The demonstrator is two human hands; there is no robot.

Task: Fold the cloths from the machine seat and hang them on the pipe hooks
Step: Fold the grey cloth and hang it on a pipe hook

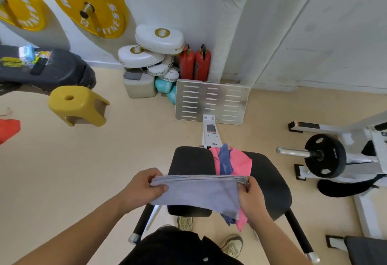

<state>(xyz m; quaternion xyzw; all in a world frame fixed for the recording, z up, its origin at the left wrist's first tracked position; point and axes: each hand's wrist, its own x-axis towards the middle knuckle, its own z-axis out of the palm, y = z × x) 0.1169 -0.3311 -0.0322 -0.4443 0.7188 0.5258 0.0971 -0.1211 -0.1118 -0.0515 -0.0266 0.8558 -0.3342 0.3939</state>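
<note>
**Fingers [156,175] pinch both ends of a lavender cloth [199,193]**

Left hand [142,189] and right hand [252,196] each curl round one top corner, holding the folded edge taut above the black machine seat [192,160]. Pink cloth [241,164] and blue cloth [225,161] lie on the seat just beyond.

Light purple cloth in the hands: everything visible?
The light purple cloth is soft fabric, folded into several layers whose edges stack along its taut top. The left hand pinches one top corner, the right hand the other. It hangs above the black seat, its lower edge drooping to a point at the right.
</note>
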